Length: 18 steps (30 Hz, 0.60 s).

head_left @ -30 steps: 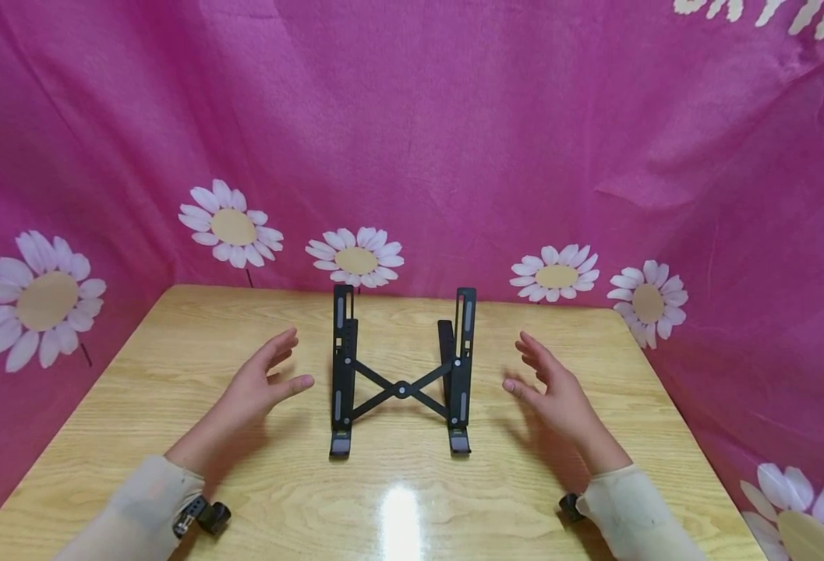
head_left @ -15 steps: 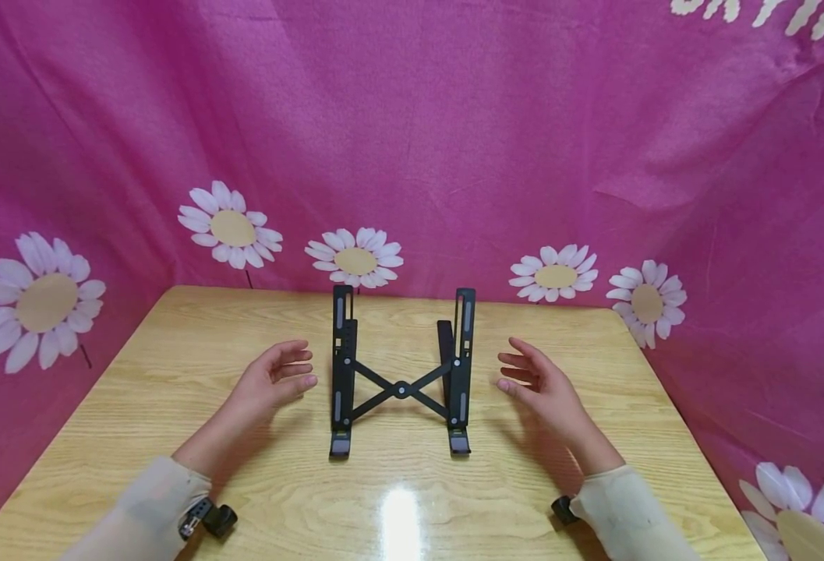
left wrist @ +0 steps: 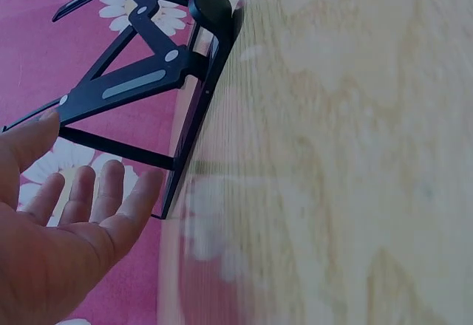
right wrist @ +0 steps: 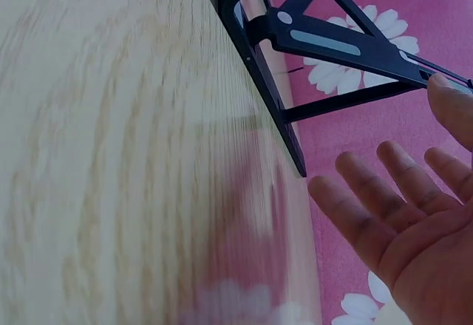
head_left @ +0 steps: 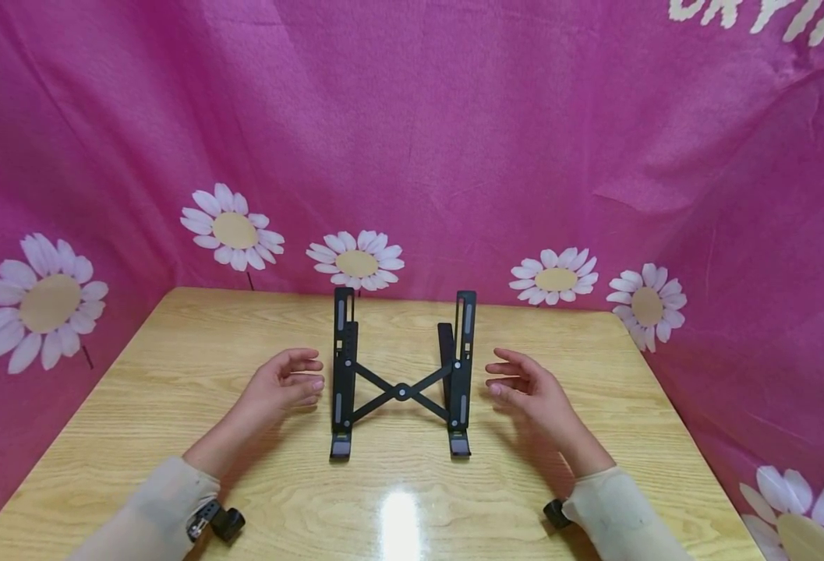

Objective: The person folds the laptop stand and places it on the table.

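Note:
A black folding laptop stand (head_left: 401,392) stands unfolded on the wooden table, its two side arms joined by an X-shaped brace. Just left of it, my left hand (head_left: 278,393) hovers with relaxed, slightly bent fingers and holds nothing. On the other side my right hand (head_left: 534,393) mirrors it, fingers pointing inward at the stand's right arm, also holding nothing. In the left wrist view the palm and spread fingers of the left hand (left wrist: 74,229) face the stand (left wrist: 133,81). The right wrist view has the right hand's fingers (right wrist: 369,192) beside the stand's side (right wrist: 332,44).
The light wooden table (head_left: 299,499) carries a bright light reflection near its front. A pink cloth (head_left: 412,140) with white daisies hangs behind and at both sides of it. Black wrist cameras (head_left: 225,523) sit at both cuffs.
Both hands have moved inward, closer to the stand's two sides, and their fingers have bent a little more. The stand has stayed in place.

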Available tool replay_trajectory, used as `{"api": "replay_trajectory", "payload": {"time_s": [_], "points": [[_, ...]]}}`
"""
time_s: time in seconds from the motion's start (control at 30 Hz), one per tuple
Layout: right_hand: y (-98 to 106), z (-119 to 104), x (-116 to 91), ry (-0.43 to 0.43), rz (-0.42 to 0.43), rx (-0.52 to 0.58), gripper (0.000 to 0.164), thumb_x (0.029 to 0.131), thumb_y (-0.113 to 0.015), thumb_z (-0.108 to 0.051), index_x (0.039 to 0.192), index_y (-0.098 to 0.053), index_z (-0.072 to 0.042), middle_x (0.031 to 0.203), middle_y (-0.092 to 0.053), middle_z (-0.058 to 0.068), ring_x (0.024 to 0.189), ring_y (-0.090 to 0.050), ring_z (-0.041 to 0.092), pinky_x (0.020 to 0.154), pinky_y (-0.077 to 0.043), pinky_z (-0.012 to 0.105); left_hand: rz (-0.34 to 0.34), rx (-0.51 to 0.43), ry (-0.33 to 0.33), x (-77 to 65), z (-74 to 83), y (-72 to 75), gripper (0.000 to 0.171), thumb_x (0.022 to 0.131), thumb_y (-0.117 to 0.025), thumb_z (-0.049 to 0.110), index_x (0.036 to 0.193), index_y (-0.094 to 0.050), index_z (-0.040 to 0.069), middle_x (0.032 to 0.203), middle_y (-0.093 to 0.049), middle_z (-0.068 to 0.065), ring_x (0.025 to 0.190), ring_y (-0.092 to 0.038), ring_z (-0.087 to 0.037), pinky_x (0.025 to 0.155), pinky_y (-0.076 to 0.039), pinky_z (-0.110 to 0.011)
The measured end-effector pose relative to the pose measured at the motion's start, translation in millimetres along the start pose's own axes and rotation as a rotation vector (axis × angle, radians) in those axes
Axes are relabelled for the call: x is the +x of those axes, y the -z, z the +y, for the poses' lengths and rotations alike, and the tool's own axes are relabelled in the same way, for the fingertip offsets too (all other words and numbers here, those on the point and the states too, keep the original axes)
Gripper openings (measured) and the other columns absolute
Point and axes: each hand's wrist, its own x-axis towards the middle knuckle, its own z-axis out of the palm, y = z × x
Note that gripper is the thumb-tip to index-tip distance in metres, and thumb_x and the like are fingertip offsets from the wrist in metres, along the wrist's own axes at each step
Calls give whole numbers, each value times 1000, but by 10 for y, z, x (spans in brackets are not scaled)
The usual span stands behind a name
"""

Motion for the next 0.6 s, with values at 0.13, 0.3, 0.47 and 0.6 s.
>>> {"api": "replay_trajectory", "payload": {"time_s": [0.13,0.3,0.47,0.6], "points": [[-46,1,9,-23,-7,45,58,96,-72,-11,149,-49,-12,138,-58,27,113,-68,32,86,-60,52,-14,-26,6,5,-1,-33,61,97,-69,7,148,-39,-6,144,-48,-31,120,-62,-39,97,-57,-48],[-101,-4,16,-51,-5,61,52,94,-75,-14,141,-53,-8,132,-61,27,106,-69,32,86,-61,51,-11,-47,25,22,-12,-85,54,98,-67,3,144,-42,-7,142,-49,-31,119,-63,-39,97,-57,-50],[-149,-18,29,-86,-21,84,55,95,-74,-13,144,-50,-4,129,-62,23,106,-70,32,86,-60,53,1,-68,41,36,-34,-130,49,97,-67,1,140,-45,-7,135,-54,-27,107,-69,-28,96,-58,-50],[-199,-9,48,-116,-32,108,51,96,-71,-8,143,-51,-4,127,-62,22,105,-70,35,87,-60,53,-3,-88,40,45,-47,-161,45,98,-64,-3,139,-46,-7,128,-58,-22,100,-71,-22,95,-58,-50]]}}
